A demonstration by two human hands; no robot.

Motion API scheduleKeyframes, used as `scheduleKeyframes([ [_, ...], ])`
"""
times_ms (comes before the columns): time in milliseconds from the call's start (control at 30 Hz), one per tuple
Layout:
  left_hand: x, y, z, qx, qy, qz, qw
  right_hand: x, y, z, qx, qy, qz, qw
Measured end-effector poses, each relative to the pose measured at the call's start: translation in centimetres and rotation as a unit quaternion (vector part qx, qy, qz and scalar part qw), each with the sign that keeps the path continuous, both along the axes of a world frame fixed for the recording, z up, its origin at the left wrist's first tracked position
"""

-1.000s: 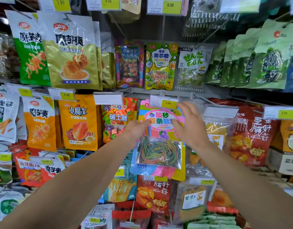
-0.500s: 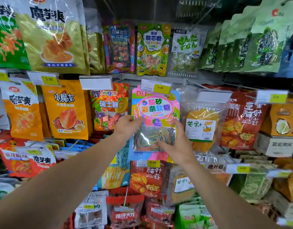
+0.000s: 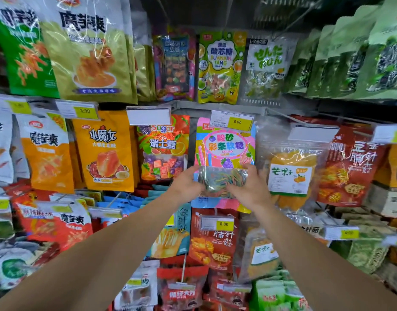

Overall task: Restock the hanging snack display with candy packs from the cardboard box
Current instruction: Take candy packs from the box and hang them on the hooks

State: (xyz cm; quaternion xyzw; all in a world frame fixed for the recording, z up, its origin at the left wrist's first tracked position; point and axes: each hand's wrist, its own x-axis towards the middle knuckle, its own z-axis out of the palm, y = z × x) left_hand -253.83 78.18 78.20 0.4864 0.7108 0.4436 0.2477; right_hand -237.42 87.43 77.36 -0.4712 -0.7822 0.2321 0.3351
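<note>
Hands, left (image 3: 186,183) and right (image 3: 251,187), seemingly grip candy pack (image 3: 224,153), beside mango bag (image 3: 290,176).

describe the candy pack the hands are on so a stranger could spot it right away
On the middle row of the hanging snack display, find the yellow 5.00 price tag. The candy pack hangs just below it, left hand and right hand gripping its sides. Unlike its neighbours, it is pink with a clear window of rainbow strips.
</note>
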Motion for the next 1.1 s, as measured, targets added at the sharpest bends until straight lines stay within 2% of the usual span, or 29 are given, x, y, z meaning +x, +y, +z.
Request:
scheduleKeyframes([
  [167,-1.2,-0.1,-0.6,-0.003,0.01,-0.031,0.999,-0.7,-0.9,0.0,-0.042,-0.012,0.007,0.999],
  [333,-2.1,-1.2,-0.6,0.002,0.042,-0.03,0.999,-1.5,-2.6,0.6,-0.028,-0.024,-0.004,0.999],
  [567,-3.7,-4.5,-2.8,0.03,0.082,-0.033,0.996,-2.7,-7.4,-0.7,0.008,-0.101,-0.026,0.995],
  [800,-4.0,-12.0,-8.2,0.01,0.047,-0.029,0.998,-2.6,-14.9,-6.9,-0.028,-0.182,-0.004,0.983],
  [1000,-3.7,-20.6,-13.3,-0.021,0.013,-0.004,1.0,-2.0,-22.4,-12.2,-0.06,-0.178,0.059,0.98],
  [1100,-3.6,-25.9,-16.1,-0.07,-0.002,0.008,0.998,-1.7,-25.9,-15.5,-0.088,-0.193,0.09,0.973],
])
